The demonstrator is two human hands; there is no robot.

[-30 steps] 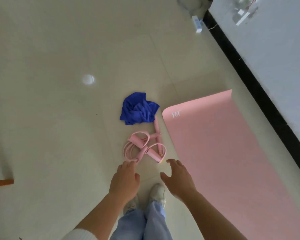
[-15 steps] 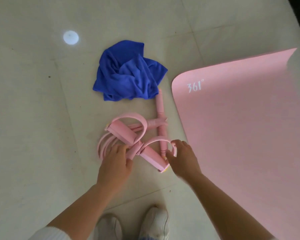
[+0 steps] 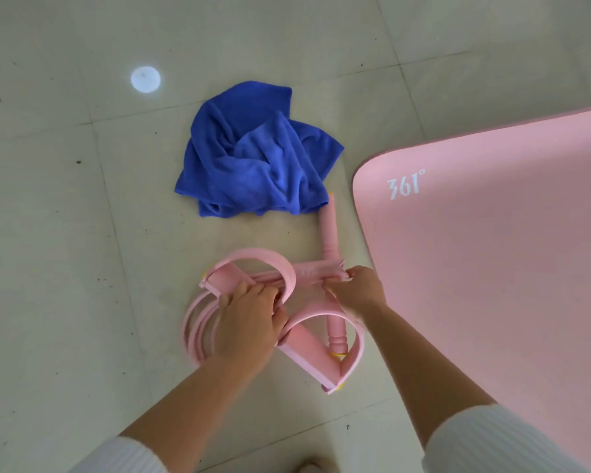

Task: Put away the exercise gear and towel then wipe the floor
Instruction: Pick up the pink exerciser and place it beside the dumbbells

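Now both hands on the pink pull rope [image 3: 307, 346], lying on the tiles between towel [image 3: 253, 158] and mat [image 3: 492, 268]. Left hand [image 3: 249, 322] closed over the tubes and foot strap; right hand [image 3: 359, 288] pinching the handle bar. Best gather loose coils and both straps into one bundle before lifting, so nothing trails or snags the towel.

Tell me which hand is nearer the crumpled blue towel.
Right, narrowly. The right hand grips the pink pedal resistance band just below the crumpled blue towel; the left hand lies lower, on the band's tubes.
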